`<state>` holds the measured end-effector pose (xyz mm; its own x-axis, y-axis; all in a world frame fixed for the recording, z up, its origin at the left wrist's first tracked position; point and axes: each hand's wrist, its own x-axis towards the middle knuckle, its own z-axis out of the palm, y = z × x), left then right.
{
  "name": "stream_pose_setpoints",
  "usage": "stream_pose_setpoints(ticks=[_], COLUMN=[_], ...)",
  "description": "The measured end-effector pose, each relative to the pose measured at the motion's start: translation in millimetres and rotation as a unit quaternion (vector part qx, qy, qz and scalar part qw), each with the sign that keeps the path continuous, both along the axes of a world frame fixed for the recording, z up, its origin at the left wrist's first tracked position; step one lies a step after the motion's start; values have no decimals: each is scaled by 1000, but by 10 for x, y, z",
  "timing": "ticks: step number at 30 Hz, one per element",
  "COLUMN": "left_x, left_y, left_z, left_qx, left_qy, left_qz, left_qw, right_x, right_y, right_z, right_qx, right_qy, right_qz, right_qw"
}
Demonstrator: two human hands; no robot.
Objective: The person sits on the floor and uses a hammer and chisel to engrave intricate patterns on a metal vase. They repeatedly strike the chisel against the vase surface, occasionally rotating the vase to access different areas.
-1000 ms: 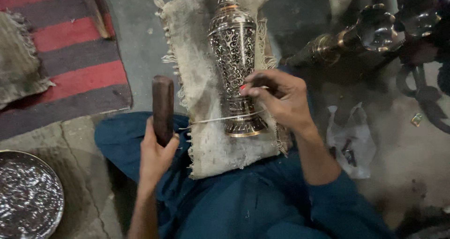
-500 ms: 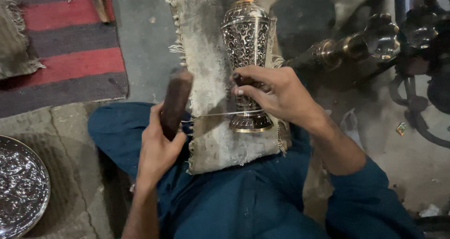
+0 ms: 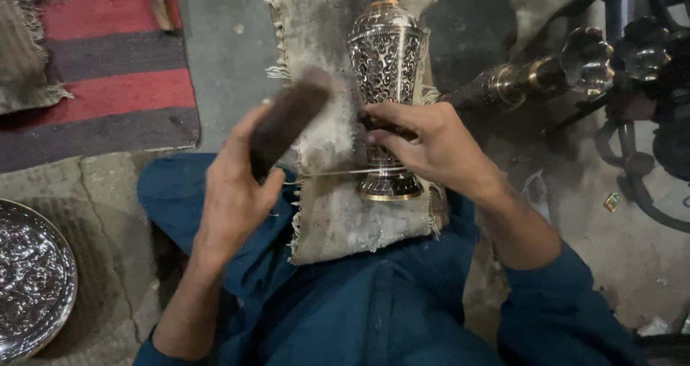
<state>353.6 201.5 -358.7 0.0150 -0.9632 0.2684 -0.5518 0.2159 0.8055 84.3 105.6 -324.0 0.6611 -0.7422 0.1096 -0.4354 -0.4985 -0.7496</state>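
Lifted and swung toward the vase since half a second ago, the dark wooden block (image 3: 287,122) now shows as a motion-blurred streak, tilted with its top end close to the vase's side. The left hand (image 3: 233,193) is wrapped shut around the block's lower end, thumb on the near side. The right hand (image 3: 431,147) is curled closed over a thin dark tool (image 3: 384,127), its tip pressed against the metal vase (image 3: 387,71), seemingly so the block can drive it into the surface. A thin rod (image 3: 338,173) crosses the vase's narrow waist just above the foot. The vase lies lengthwise on a frayed, soiled cloth pad (image 3: 338,215) spread over the person's lap in blue clothing, which likely cushions and steadies it. Its body is silvery with dense dark scrollwork, brass-coloured bands at neck and foot. Further out, a striped rug (image 3: 100,93) lies left, a hammered silver tray (image 3: 29,280) lower left, more metal vessels (image 3: 546,75) right.
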Motion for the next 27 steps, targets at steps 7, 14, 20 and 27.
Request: stream_pose_setpoints(ticks=[7, 14, 20, 27], left_x=[66, 31, 62, 20], left_y=[-37, -74, -128, -199], left_z=[-21, -68, 62, 161], left_qx=[94, 82, 44, 17], left_qy=[-144, 32, -161, -203], left_qz=[11, 7, 3, -8], left_qw=[985, 996, 986, 979], right_x=[13, -29, -19, -26], right_y=[121, 110, 103, 94], right_z=[-76, -149, -129, -84], right_qx=[-2, -32, -18, -5], right_qy=[-39, -43, -22, -32], right_qz=[-75, -64, -53, -49], right_qw=[996, 997, 998, 998])
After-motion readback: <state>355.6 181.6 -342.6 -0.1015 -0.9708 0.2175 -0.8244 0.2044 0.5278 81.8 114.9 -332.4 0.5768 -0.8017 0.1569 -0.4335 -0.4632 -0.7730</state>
